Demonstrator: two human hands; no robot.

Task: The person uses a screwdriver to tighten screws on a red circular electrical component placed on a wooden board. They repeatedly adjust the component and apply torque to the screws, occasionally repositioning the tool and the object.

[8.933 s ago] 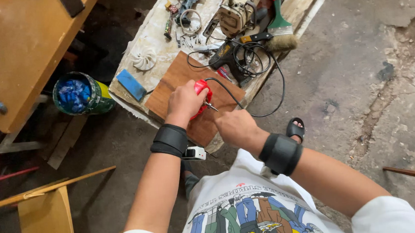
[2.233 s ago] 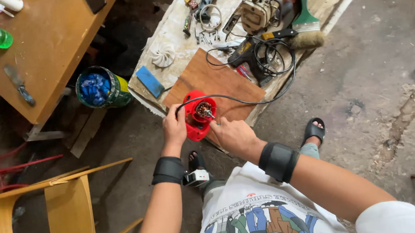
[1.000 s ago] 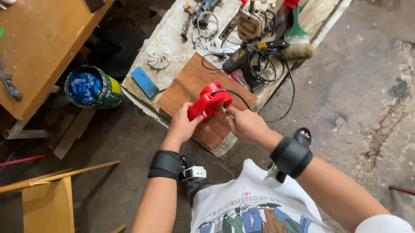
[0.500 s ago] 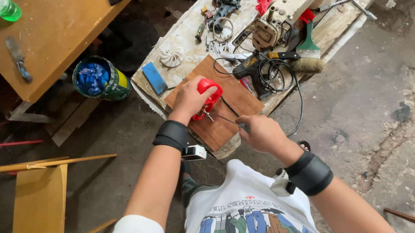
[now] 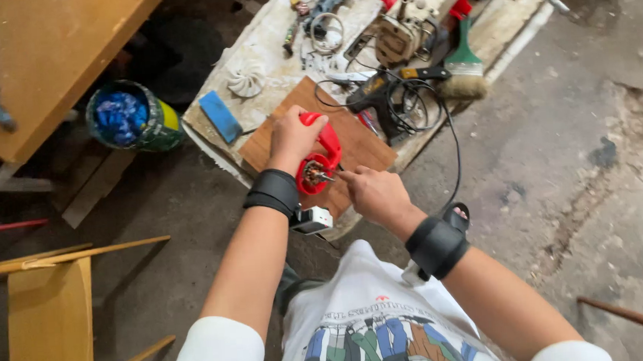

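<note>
Over the brown board [image 5: 357,144] on the low bench, the left hand [image 5: 293,136] has its fingers wrapped tight around a red power tool housing [image 5: 319,162], open end turned toward the person. The right hand [image 5: 371,192], just beside the housing, pinches a thin tool, its tip at the opening. Behind the board lie a black drill [image 5: 383,97] and a green-handled brush [image 5: 464,65]; left of it, a blue block [image 5: 220,116].

Red tool housing [image 5: 320,154] in your left hand [image 5: 293,136], open round end toward you, metal parts showing inside. Held above brown board [image 5: 357,144]. Your right hand [image 5: 371,192] fingertips at opening.
</note>
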